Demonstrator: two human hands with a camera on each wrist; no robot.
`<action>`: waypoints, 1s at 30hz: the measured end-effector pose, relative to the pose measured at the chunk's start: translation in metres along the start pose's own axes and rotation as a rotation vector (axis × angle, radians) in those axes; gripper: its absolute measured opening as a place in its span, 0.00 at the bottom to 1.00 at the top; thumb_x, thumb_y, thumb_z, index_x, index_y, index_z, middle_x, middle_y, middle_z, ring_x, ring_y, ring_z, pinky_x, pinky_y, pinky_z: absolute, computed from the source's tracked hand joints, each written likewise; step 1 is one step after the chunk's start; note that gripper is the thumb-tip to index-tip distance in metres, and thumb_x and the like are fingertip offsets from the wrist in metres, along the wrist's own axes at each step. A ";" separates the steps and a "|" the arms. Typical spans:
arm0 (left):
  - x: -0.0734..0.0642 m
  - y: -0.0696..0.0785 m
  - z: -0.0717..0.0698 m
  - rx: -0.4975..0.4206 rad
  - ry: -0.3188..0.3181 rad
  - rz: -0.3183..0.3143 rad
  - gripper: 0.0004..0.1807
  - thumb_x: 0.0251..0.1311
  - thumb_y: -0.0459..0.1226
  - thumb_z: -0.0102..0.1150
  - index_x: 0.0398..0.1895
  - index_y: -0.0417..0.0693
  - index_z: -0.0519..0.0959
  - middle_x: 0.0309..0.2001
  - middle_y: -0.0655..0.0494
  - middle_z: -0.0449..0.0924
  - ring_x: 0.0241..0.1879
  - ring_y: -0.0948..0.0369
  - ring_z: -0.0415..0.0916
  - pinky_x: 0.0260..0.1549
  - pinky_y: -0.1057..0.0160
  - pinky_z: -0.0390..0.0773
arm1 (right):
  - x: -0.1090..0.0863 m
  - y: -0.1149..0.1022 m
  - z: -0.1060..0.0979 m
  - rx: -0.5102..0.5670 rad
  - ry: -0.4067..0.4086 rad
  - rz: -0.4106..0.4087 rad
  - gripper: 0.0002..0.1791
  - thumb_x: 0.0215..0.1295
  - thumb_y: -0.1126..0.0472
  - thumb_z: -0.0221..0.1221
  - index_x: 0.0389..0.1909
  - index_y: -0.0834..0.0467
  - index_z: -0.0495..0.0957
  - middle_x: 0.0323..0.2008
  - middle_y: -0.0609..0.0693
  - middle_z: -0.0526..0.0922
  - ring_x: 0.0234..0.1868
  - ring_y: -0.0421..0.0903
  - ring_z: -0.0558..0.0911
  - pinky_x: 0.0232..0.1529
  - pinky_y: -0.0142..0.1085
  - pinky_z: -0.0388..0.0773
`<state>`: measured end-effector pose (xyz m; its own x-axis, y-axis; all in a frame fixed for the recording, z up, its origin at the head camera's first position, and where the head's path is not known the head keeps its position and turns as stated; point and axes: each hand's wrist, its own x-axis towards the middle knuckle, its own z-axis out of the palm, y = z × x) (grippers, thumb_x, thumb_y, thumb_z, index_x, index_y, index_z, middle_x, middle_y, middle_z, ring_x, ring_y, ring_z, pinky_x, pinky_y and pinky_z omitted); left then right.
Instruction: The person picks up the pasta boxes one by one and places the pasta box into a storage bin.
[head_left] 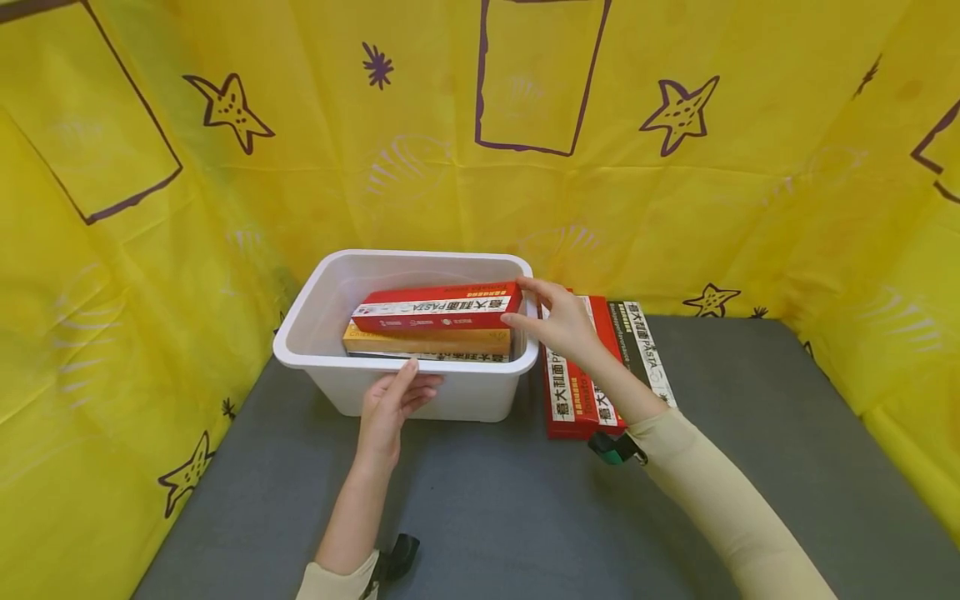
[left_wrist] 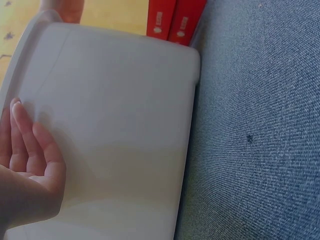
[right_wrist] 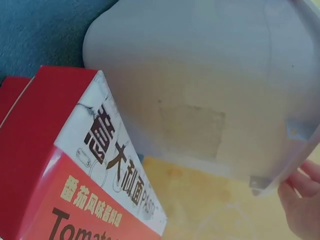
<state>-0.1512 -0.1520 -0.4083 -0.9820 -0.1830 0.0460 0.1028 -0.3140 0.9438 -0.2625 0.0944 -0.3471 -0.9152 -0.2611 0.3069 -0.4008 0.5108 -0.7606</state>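
A white plastic bin [head_left: 420, 392] stands at the middle of the table. My left hand [head_left: 390, 408] grips its near rim, thumb over the lip and fingers against the outer wall [left_wrist: 115, 125]. With thumb and fingers my right hand [head_left: 558, 321] pinches the right end of a red pasta box [head_left: 438, 307], which lies lengthwise in the bin, slightly tilted. Beneath it is a yellow-orange box [head_left: 427, 340], with the white lettered edge of another pasta box [head_left: 480, 357] showing below. In the right wrist view, the right hand [right_wrist: 302, 200] appears at the bin's rim.
Right of the bin, two red pasta boxes [head_left: 570, 400] and a dark green-black pasta box [head_left: 641, 346] stand side by side. One red box [right_wrist: 50, 135] looms close in the right wrist view. Yellow patterned cloth [head_left: 450, 192] walls in the grey table [head_left: 480, 500].
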 end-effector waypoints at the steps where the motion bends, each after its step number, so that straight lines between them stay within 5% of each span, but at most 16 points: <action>1: 0.000 0.000 0.000 0.001 0.000 0.000 0.13 0.67 0.44 0.58 0.29 0.47 0.86 0.32 0.52 0.87 0.31 0.59 0.84 0.40 0.62 0.82 | 0.001 0.001 0.000 -0.004 0.011 -0.020 0.34 0.57 0.51 0.69 0.64 0.55 0.73 0.60 0.52 0.77 0.61 0.51 0.73 0.59 0.48 0.72; 7: 0.000 0.000 0.001 0.008 0.003 0.002 0.13 0.67 0.44 0.58 0.32 0.46 0.86 0.32 0.52 0.87 0.32 0.58 0.84 0.41 0.62 0.82 | 0.004 0.003 0.001 0.028 0.123 -0.111 0.25 0.60 0.60 0.67 0.59 0.59 0.78 0.57 0.53 0.80 0.61 0.51 0.75 0.60 0.46 0.72; 22: 0.000 0.001 0.001 0.007 -0.004 0.001 0.13 0.68 0.44 0.57 0.31 0.48 0.86 0.32 0.53 0.87 0.32 0.58 0.84 0.41 0.62 0.82 | -0.034 0.026 -0.012 0.153 0.161 0.008 0.28 0.63 0.58 0.65 0.65 0.54 0.72 0.63 0.51 0.73 0.67 0.50 0.68 0.65 0.49 0.65; 30: 0.001 -0.001 0.000 0.005 -0.005 0.006 0.13 0.68 0.43 0.56 0.32 0.49 0.86 0.33 0.53 0.87 0.32 0.59 0.85 0.40 0.63 0.82 | -0.059 0.032 -0.020 0.184 0.165 0.062 0.32 0.64 0.61 0.64 0.68 0.61 0.66 0.67 0.56 0.67 0.69 0.53 0.63 0.67 0.50 0.61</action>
<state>-0.1521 -0.1514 -0.4094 -0.9822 -0.1800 0.0529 0.1074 -0.3081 0.9453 -0.2224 0.1429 -0.3782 -0.9384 -0.0894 0.3339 -0.3430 0.3598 -0.8677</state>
